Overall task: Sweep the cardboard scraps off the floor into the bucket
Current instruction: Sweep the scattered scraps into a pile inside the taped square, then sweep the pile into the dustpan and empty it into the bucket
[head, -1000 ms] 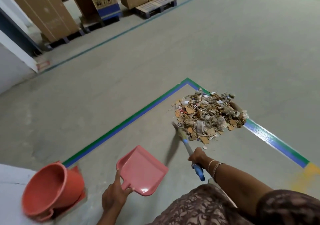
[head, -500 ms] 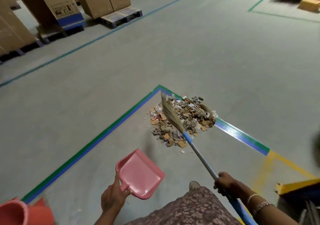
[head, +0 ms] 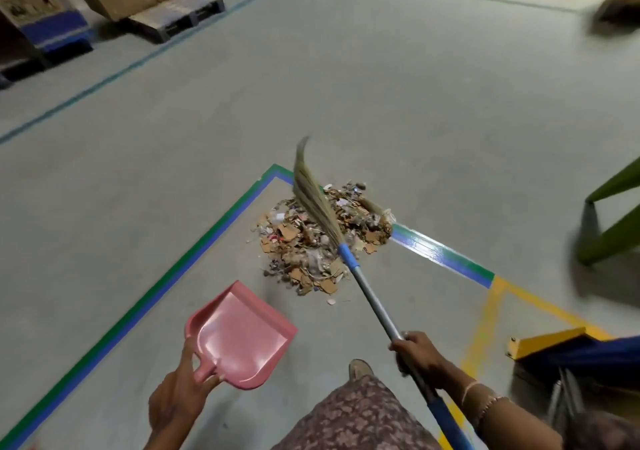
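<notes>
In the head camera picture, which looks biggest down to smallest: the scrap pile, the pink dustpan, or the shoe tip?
1. scrap pile: covers the widest patch of the picture.
2. pink dustpan: only a little smaller, and it is nearer the camera, so this gap is unsure.
3. shoe tip: plainly the smallest.

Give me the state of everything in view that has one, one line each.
Scrap pile: heaped on the floor at the taped corner, not yet scooped.
Broom: gripped by its handle, bristles over the pile, blurred.
Dustpan: empty, held by its handle, apart from the pile.
Left hand: grips the dustpan.
Right hand: grips the broom.
</notes>
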Motion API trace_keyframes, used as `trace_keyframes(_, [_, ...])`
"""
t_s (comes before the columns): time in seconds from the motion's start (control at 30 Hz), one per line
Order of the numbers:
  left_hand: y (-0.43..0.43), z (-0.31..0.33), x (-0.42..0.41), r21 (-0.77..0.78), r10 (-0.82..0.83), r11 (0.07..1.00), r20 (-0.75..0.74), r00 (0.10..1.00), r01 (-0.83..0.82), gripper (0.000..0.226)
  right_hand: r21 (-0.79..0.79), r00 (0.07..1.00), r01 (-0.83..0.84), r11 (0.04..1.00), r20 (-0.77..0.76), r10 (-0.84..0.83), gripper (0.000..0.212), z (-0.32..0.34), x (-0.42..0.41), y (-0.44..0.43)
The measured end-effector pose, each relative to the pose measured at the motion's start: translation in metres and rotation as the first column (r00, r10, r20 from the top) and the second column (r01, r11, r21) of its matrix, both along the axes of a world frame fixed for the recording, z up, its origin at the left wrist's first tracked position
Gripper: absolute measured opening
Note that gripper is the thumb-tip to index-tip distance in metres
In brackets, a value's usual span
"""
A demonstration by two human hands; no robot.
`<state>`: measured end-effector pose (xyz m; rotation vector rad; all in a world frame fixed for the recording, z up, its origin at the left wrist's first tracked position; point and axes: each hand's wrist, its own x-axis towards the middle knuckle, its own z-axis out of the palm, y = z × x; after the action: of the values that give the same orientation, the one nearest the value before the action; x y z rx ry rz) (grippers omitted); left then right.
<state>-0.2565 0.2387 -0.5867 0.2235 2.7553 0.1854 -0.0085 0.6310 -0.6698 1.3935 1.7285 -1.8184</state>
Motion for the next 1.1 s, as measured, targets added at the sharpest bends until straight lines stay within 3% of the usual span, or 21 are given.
trace_keyframes(0.1, [0.016,-0.001,-0.003,0.035,-0.021,0.999,-0.008,1.000,0.021,0.105,-0.020,0.997,0.060,0.998,0.042,-0.060,0.021,-0.018,-0.064,0.033])
trace_keyframes(0.27, [0.025,-0.015,-0.013,-0.045,-0.051,0.998,-0.003,0.999,0.051,0.113,0.209,0.993,0.066,0.976,0.080,-0.085,0.055,-0.043,-0.147,0.049])
trace_keyframes(0.37, [0.035,-0.018,-0.024,-0.098,-0.099,0.990,-0.020,0.995,0.096,0.112,0.223,0.984,0.175,0.959,-0.001,-0.179,0.047,-0.024,-0.143,0.032])
trace_keyframes(0.5, [0.040,-0.032,-0.044,-0.164,-0.176,0.969,0.059,0.983,0.184,0.106,0.099,0.998,0.064,0.993,0.023,-0.066,0.026,-0.030,-0.137,0.035])
trace_keyframes(0.57, [0.036,-0.041,-0.061,-0.172,-0.210,0.960,0.078,0.975,0.221,0.106,0.112,0.999,0.035,0.993,0.037,-0.039,0.028,-0.032,-0.150,0.041])
trace_keyframes(0.73, [0.030,-0.059,-0.117,-0.154,-0.267,0.946,0.123,0.956,0.284,0.103,0.261,0.988,0.148,0.954,0.011,-0.156,0.047,-0.012,-0.180,0.029])
trace_keyframes(0.83, [0.026,-0.070,-0.155,-0.133,-0.293,0.942,0.125,0.948,0.308,0.103,0.308,0.993,0.098,0.946,0.039,-0.115,0.036,-0.014,-0.176,0.010])
trace_keyframes(0.93, [0.023,-0.091,-0.187,-0.153,-0.347,0.916,0.164,0.923,0.372,0.104,0.241,0.989,0.065,0.968,0.117,-0.095,0.019,-0.018,-0.166,-0.008])
trace_keyframes(1.03, [0.026,-0.106,-0.207,-0.132,-0.373,0.910,0.157,0.915,0.393,0.105,0.222,0.974,0.084,0.971,0.189,-0.127,0.016,-0.028,-0.165,-0.022])
trace_keyframes(1.1, [0.037,-0.119,-0.220,-0.114,-0.363,0.916,0.174,0.915,0.385,0.105,0.229,0.963,0.135,0.964,0.198,-0.182,0.025,-0.040,-0.172,-0.025])
